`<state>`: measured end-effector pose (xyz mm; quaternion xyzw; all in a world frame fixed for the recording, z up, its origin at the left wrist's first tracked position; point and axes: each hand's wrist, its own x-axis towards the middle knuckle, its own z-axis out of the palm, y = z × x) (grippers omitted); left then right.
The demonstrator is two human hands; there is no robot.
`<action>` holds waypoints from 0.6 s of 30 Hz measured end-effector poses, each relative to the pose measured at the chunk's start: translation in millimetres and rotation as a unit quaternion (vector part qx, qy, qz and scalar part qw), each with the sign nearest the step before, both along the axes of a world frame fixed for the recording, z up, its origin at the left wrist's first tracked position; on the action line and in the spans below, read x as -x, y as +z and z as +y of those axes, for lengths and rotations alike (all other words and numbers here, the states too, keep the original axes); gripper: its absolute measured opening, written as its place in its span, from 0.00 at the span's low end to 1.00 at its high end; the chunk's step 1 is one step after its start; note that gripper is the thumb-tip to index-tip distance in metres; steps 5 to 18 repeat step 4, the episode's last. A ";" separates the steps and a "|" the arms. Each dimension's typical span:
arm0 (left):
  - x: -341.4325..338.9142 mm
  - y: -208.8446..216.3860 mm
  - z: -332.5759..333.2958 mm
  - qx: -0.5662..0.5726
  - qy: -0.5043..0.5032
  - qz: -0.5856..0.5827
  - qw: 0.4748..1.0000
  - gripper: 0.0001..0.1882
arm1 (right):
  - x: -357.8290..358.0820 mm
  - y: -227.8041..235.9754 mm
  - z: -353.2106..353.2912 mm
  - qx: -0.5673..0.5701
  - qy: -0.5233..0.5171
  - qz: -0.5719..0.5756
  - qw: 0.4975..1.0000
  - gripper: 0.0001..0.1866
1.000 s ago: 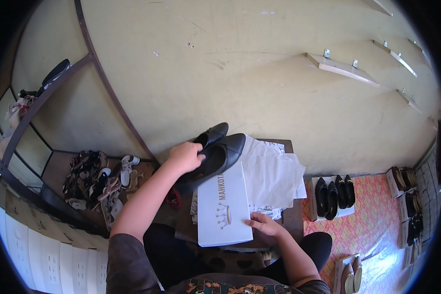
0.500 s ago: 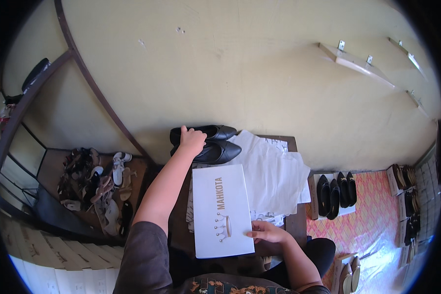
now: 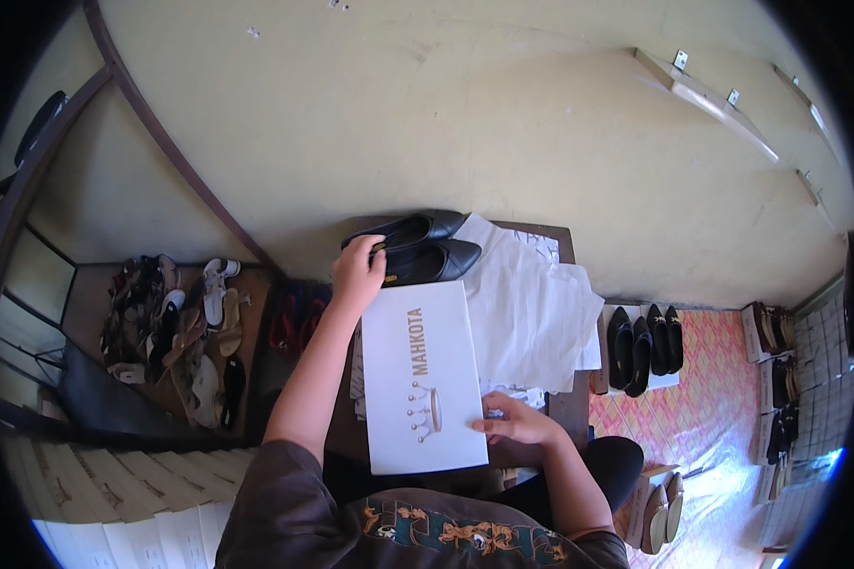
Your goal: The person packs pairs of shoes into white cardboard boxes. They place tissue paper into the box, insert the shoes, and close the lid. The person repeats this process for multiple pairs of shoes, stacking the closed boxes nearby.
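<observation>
A pair of black pointed flat shoes [image 3: 454, 260] lies side by side at the table's far edge, toes to the right. My left hand [image 3: 360, 273] is at their heel end, its fingers curled over the back of the near shoe. A white lidded shoebox [image 3: 422, 379] with a gold crown print stands between my forearms, close to my body. My right hand [image 3: 517, 420] grips the box's right edge, thumb on top and the other fingers partly hidden. White wrapping paper [image 3: 527, 318] is spread on the table right of the shoes.
The brown table [image 3: 567, 417] stands against the wall. A heap of sandals [image 3: 176, 332] fills a shelf at left, above stacked white boxes [image 3: 114, 484]. Black shoes [image 3: 631, 351] sit on boxes over the pink patterned floor [image 3: 707, 389], beige flats [image 3: 664, 512] nearer. Wall shelves [image 3: 712, 109] jut out upper right.
My left hand has slid back from the middle of the shoes to their heels. The shoes have shifted slightly right. My right hand keeps its hold on the box. The view has tilted down a little.
</observation>
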<state>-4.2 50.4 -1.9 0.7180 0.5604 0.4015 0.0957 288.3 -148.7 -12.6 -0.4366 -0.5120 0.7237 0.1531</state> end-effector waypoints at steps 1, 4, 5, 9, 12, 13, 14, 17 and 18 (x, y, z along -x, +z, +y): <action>6.7 5.8 -25.3 -0.025 -0.004 -0.023 0.999 0.15 | 1.2 -0.3 -2.7 -0.013 -0.016 -0.003 1.000 0.21; 16.2 0.1 -108.1 0.027 -0.057 -0.089 0.994 0.24 | 0.1 2.6 0.4 0.013 0.012 0.017 1.000 0.24; 16.2 0.1 -108.1 0.027 -0.057 -0.089 0.994 0.24 | 0.1 2.6 0.4 0.013 0.012 0.017 1.000 0.24; 16.2 0.1 -108.1 0.027 -0.057 -0.089 0.994 0.24 | 0.1 2.6 0.4 0.013 0.012 0.017 1.000 0.24; 16.2 0.1 -108.1 0.027 -0.057 -0.089 0.994 0.24 | 0.1 2.6 0.4 0.013 0.012 0.017 1.000 0.24; 16.2 0.1 -108.1 0.027 -0.057 -0.089 0.994 0.24 | 0.1 2.6 0.4 0.013 0.012 0.017 1.000 0.24; 16.2 0.1 -108.1 0.027 -0.057 -0.089 0.994 0.24 | 0.1 2.6 0.4 0.013 0.012 0.017 1.000 0.24; 16.2 0.1 -108.1 0.027 -0.057 -0.089 0.994 0.24 | 0.1 2.6 0.4 0.013 0.012 0.017 1.000 0.24; 16.2 0.1 -108.1 0.027 -0.057 -0.089 0.994 0.24 | 0.1 2.6 0.4 0.013 0.012 0.017 1.000 0.24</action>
